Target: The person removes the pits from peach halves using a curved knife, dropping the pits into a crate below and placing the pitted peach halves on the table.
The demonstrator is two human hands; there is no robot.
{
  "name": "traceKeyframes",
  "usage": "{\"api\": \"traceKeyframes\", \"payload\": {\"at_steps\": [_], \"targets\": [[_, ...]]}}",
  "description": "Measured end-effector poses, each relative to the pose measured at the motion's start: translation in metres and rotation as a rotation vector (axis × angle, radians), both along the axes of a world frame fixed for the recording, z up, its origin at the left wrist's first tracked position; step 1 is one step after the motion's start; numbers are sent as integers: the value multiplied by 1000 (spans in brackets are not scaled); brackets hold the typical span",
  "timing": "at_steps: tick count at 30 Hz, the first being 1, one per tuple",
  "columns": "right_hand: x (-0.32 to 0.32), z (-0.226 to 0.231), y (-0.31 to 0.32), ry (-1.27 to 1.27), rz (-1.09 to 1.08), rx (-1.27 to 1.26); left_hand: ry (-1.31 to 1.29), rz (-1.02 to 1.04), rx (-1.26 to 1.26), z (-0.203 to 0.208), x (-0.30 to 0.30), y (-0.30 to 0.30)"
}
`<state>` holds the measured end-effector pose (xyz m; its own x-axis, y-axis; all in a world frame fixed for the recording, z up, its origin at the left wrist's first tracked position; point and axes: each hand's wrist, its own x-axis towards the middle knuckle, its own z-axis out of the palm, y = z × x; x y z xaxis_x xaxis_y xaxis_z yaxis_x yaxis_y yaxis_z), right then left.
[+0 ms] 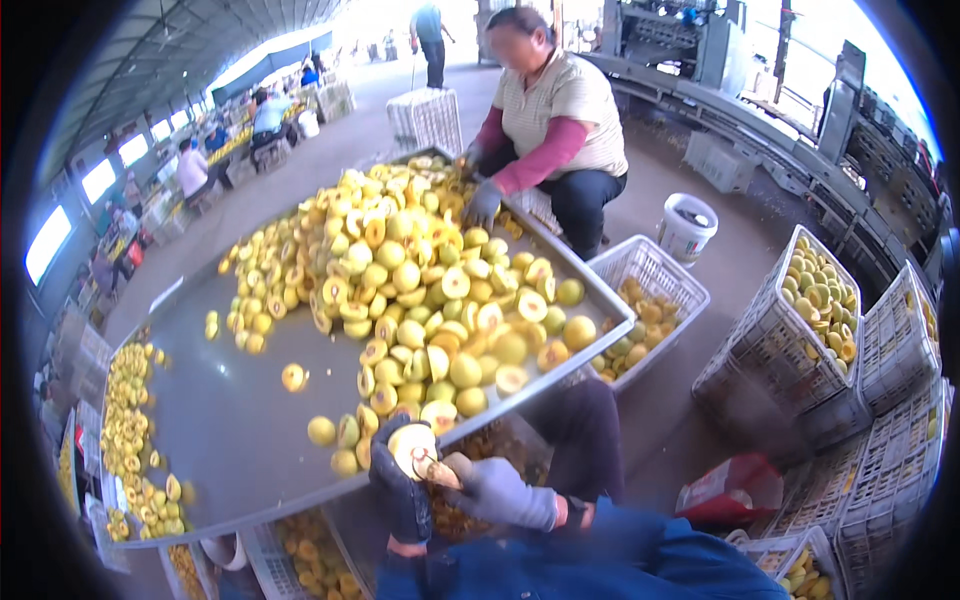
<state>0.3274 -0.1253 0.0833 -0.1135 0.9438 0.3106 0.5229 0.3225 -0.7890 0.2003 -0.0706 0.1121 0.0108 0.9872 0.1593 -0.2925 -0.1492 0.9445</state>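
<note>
My left hand (398,495), in a dark glove, is closed round a halved yellow peach (408,443) with its cut face up. In my right hand (508,492), in a grey glove, is a small pitting tool (442,474) with a wooden-looking handle. Its tip meets the middle of the cut face, by the stone; the exact shape of the tip is too small to tell. Just beyond my hands, a big heap of halved yellow peaches (400,275) covers much of a metal table (255,415).
Across the table a co-worker (560,110) in grey gloves reaches into the heap. A crate (690,290) of peaches and a white bucket (688,225) stand to the right. Stacked crates (775,345) and a red bag (735,488) are at far right. More crates (255,555) stand below the table.
</note>
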Motion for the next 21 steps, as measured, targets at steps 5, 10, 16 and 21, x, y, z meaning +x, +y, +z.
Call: {"api": "traceKeyframes", "payload": {"at_steps": [5, 10, 16, 21], "targets": [[4, 15, 14, 1151, 91, -415, -55, -77, -5, -18, 6, 14], [13, 42, 30, 1177, -183, -550, 51, -179, 5, -37, 29, 32], [69, 19, 66, 1161, -221, -451, 320, -256, 121, -77, 41, 66], [99, 7, 84, 973, -247, -432, 126, -357, 35, -50, 72, 85]]}}
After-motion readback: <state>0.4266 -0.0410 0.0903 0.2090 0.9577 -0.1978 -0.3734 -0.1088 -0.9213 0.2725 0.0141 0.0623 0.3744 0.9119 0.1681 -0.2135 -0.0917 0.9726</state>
